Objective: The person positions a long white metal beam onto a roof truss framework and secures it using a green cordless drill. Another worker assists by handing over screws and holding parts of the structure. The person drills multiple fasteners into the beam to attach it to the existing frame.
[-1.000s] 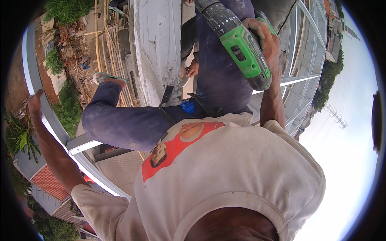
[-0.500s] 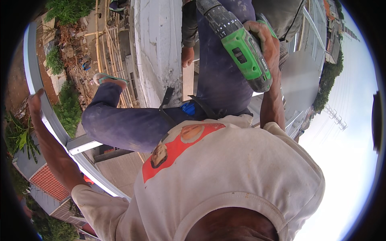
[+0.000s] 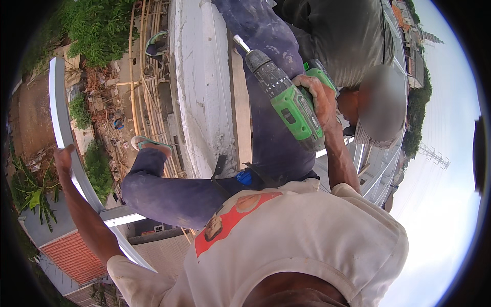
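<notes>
In my right hand (image 3: 318, 100) is a green and black cordless drill (image 3: 296, 113), gripped by its handle. The drill points up and left, over my thigh, and a metal bit (image 3: 240, 43) sticks out of its black chuck. My left hand (image 3: 65, 157) is stretched out to the far left, closed on the edge of a long silver metal channel (image 3: 60, 110). Most of its fingers are hidden by the channel. A shorter metal piece (image 3: 123, 217) meets the channel near my left knee.
A rough concrete beam (image 3: 202, 87) runs ahead of me. Beside the drill, a co-worker in a dark shirt (image 3: 348, 36) and cap bends close. Far below lie bamboo poles (image 3: 140, 66), rubble and bushes (image 3: 97, 33). A tiled roof (image 3: 76, 253) lies lower left.
The view has shifted, bringing the drill's bit and more of the co-worker into sight. My right hand still grips the drill, and my left stays on the channel.
</notes>
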### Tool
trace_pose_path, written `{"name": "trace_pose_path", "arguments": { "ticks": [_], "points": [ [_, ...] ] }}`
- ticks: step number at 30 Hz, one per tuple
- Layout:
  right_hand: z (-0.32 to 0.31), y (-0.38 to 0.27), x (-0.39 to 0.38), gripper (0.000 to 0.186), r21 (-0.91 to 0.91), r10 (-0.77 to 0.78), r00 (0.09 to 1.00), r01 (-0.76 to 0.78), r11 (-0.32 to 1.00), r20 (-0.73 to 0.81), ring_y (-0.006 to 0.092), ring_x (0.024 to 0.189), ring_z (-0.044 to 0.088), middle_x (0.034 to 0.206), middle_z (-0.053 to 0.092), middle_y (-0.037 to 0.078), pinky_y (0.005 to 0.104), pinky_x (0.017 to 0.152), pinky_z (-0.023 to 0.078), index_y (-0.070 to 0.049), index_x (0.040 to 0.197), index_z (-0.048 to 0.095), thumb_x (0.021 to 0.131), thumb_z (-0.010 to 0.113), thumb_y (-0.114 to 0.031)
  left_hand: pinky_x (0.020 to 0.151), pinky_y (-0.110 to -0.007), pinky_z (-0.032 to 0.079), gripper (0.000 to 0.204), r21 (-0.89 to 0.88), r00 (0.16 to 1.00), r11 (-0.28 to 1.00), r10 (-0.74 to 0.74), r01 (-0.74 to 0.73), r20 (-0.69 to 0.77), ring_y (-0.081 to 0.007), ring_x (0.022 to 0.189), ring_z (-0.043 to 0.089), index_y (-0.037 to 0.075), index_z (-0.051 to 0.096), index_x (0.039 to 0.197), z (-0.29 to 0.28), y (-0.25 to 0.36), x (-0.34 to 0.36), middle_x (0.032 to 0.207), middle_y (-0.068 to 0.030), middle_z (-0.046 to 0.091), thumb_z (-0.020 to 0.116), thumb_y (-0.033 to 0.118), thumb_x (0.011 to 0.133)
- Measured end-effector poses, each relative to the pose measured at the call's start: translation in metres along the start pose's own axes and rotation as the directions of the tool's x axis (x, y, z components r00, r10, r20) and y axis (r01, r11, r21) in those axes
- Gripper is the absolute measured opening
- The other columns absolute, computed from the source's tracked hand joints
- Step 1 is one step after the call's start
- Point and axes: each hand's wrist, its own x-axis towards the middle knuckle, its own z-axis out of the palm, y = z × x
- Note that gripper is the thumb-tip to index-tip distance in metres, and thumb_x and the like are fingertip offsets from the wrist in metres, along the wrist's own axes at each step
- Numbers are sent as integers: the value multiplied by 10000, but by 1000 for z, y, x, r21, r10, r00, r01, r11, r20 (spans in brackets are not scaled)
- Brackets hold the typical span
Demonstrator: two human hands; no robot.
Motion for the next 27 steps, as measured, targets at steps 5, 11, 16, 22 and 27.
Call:
{"name": "trace_pose_path", "arguments": {
  "ticks": [5, 11, 16, 22, 27],
  "points": [
    [-9, -11, -4, 419, -189, -39, 998, 46, 981, 38, 287, 783, 707, 931, 734, 92, 401, 683, 516, -89, 1161, 635, 773, 782, -150, 760, -407, 491, 340, 6, 996, 999, 51, -51, -67, -234, 779, 628, -57, 738, 1018, 6, 14, -15, 852, -94, 702, 711, 157, 754],
    [-12, -27, -7, 443, -261, 67, 991, -36, 965, 112, 275, 853, 709, 965, 731, 80, 407, 752, 514, -103, 1193, 637, 769, 763, -132, 755, -421, 503, 354, 10, 993, 996, 86, -85, -82, -259, 790, 647, -83, 721, 999, 6, 7, -13, 858, -120, 707, 711, 136, 721],
    [-12, -39, -13, 478, -187, 11, 1000, -7, 982, 19, 307, 855, 701, 999, 733, 120, 416, 766, 522, -78, 1220, 644, 764, 780, -114, 667, -433, 508, 374, 14, 975, 990, 144, -144, -168, -254, 714, 647, -124, 684, 848, 9, 8, -14, 758, -155, 687, 744, 203, 675],
    [-11, -38, -20, 443, -135, 34, 999, -38, 990, -30, 329, 811, 701, 1027, 742, 146, 419, 720, 539, -57, 1214, 643, 788, 760, -88, 669, -442, 516, 429, 157, 988, 986, 86, -65, -131, -279, 713, 662, -116, 698, 869, 2, -3, -3, 751, -215, 696, 747, 255, 660],
    [-23, -25, -21, 472, -119, 97, 993, -105, 987, -69, 326, 806, 701, 995, 737, 136, 414, 718, 543, -74, 1225, 630, 782, 786, -118, 735, -455, 529, 434, 95, 974, 989, 129, -113, -186, -345, 777, 689, -127, 699, 904, -18, -40, -2, 818, -236, 717, 754, 227, 660]
  ]
}}
